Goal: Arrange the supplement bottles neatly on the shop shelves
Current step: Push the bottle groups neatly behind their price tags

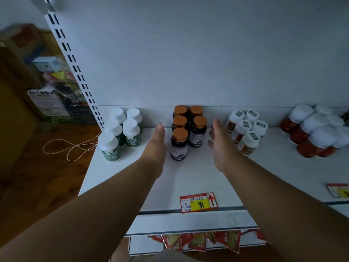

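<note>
Several dark bottles with copper lids (187, 127) stand in two rows at the back middle of the white shelf (188, 178). My left hand (155, 146) reaches in just left of the front dark bottle with its fingers straight, holding nothing. My right hand (220, 144) hovers just right of the group with its fingers spread, also holding nothing. Neither hand clearly touches a bottle. White-capped bottles with green labels (120, 133) cluster at the shelf's left end. White-capped bottles with orange labels (245, 129) stand right of my right hand.
Red bottles with white caps (313, 129) crowd the far right. A red and yellow price tag (198, 202) sits on the shelf's front edge. Red packets (196, 241) hang on the shelf below. Cardboard boxes (28, 53) and a white cord (69, 148) lie on the wooden floor at left.
</note>
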The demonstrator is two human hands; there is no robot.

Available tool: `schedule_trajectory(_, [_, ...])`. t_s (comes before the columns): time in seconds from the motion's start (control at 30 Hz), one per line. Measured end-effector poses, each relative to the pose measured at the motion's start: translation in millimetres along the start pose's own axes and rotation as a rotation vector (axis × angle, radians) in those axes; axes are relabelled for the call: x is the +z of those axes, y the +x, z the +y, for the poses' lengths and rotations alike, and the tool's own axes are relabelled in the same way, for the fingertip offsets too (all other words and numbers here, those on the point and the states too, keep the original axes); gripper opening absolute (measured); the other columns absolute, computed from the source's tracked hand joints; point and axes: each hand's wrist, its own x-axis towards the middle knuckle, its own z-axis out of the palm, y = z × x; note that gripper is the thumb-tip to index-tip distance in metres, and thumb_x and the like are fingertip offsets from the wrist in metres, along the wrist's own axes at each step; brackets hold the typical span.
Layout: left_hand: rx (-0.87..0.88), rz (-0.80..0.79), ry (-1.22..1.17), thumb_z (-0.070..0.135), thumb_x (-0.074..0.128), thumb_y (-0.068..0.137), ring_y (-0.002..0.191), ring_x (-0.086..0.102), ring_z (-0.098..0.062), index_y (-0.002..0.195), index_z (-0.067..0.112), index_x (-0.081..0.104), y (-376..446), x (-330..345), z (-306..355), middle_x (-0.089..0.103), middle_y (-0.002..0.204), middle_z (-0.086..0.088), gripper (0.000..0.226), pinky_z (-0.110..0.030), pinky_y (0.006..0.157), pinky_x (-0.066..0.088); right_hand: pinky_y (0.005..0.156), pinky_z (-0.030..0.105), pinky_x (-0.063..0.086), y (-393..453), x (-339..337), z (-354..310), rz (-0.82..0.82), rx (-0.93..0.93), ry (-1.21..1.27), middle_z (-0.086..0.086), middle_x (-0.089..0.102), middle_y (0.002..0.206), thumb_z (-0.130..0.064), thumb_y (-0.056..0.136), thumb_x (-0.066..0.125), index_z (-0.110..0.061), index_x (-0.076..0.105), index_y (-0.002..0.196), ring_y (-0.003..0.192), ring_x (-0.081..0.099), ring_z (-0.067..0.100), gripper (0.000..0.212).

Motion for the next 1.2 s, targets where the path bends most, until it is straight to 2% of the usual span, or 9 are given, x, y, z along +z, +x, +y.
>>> schedule_trajectory(0.17, [-0.115, -0.064, -0.086, 0.085, 0.045, 0.072, 0.122, 0.057, -0.017, 0.134, 0.030, 0.056, 40, 19, -1, 0.058, 0.138, 0.004, 0.084, -0.037, 0.104, 0.036, 0.121, 0.049, 0.020, 28, 16, -1, -0.121, 0.183, 0.070, -0.003, 0.036, 0.158, -0.085, 0.084, 0.029, -0.028, 0.040, 0.150, 0.144, 0.034, 0.018, 0.088])
schedule_trajectory(0.3, [-0.061, -0.065, -0.068, 0.072, 0.044, 0.088, 0.104, 0.067, -0.017, 0.110, 0.029, 0.068, 47, 22, 0, 0.074, 0.107, 0.005, 0.054, -0.044, 0.104, 0.044, 0.120, 0.049, 0.019, 36, 29, 1, -0.137, 0.180, -0.003, -0.001, 0.032, 0.160, -0.080, 0.089, 0.027, -0.029, 0.033, 0.153, 0.145, 0.031, 0.019, 0.082])
schedule_trajectory(0.63, [-0.070, -0.078, -0.053, 0.074, 0.046, 0.081, 0.109, 0.064, -0.016, 0.110, 0.031, 0.066, 41, 28, 9, 0.071, 0.113, 0.006, 0.056, -0.045, 0.108, 0.041, 0.116, 0.047, 0.019, 46, 20, 0, -0.115, 0.100, -0.049, -0.005, 0.024, 0.163, -0.072, 0.095, 0.024, -0.037, 0.023, 0.155, 0.147, 0.025, 0.019, 0.069])
schedule_trajectory(0.73, [0.003, -0.067, 0.146, 0.046, 0.049, 0.097, 0.112, 0.056, -0.003, 0.139, 0.027, 0.048, 36, 16, 7, 0.058, 0.123, 0.017, 0.046, -0.031, 0.107, 0.036, 0.116, 0.046, 0.027, 40, 20, 7, -0.047, -0.010, -0.089, -0.002, 0.032, 0.159, -0.065, 0.099, 0.025, -0.028, 0.028, 0.154, 0.143, 0.033, 0.020, 0.066])
schedule_trajectory(0.8, [0.150, 0.048, 0.347, 0.013, 0.047, 0.101, 0.120, 0.052, -0.007, 0.144, 0.025, 0.040, 26, 4, -3, 0.051, 0.133, 0.013, 0.046, -0.027, 0.099, 0.044, 0.092, 0.038, 0.042, 18, 13, 18, 0.085, -0.188, -0.263, 0.003, 0.055, 0.126, -0.048, 0.104, 0.031, -0.015, 0.046, 0.132, 0.114, 0.052, 0.021, 0.046])
schedule_trajectory(0.83, [0.207, 0.091, 0.405, 0.012, 0.047, 0.100, 0.114, 0.056, -0.009, 0.139, 0.029, 0.045, 15, 1, -5, 0.054, 0.130, 0.013, 0.042, -0.024, 0.086, 0.050, 0.082, 0.034, 0.041, 7, 8, 26, 0.154, -0.281, -0.365, 0.002, 0.055, 0.111, -0.041, 0.104, 0.036, -0.013, 0.049, 0.123, 0.101, 0.053, 0.019, 0.036])
schedule_trajectory(0.93, [0.235, 0.153, 0.541, 0.020, 0.057, 0.095, 0.092, 0.060, 0.000, 0.122, 0.036, 0.054, -6, -5, -14, 0.060, 0.108, 0.022, 0.031, -0.012, 0.059, 0.044, 0.076, 0.023, 0.041, -18, 3, 44, 0.140, -0.403, -0.517, -0.005, 0.054, 0.115, -0.032, 0.099, 0.052, -0.018, 0.050, 0.127, 0.103, 0.053, 0.011, 0.032])
schedule_trajectory(1.07, [0.234, 0.100, 0.648, 0.029, 0.069, 0.087, 0.089, 0.062, 0.002, 0.112, 0.035, 0.058, -10, -7, -24, 0.064, 0.103, 0.020, 0.029, -0.016, 0.071, 0.049, 0.082, 0.018, 0.043, -25, 14, 55, -0.073, -0.494, -0.611, -0.008, 0.057, 0.119, -0.032, 0.092, 0.065, -0.022, 0.051, 0.131, 0.106, 0.053, 0.007, 0.042])
schedule_trajectory(1.2, [0.279, 0.084, 0.650, 0.030, 0.071, 0.086, 0.085, 0.065, 0.001, 0.108, 0.034, 0.060, -4, -3, -19, 0.068, 0.100, 0.019, 0.025, -0.021, 0.073, 0.053, 0.077, 0.021, 0.047, -21, 18, 46, -0.002, -0.515, -0.597, -0.006, 0.060, 0.111, -0.032, 0.090, 0.068, -0.023, 0.053, 0.119, 0.098, 0.057, 0.009, 0.034])
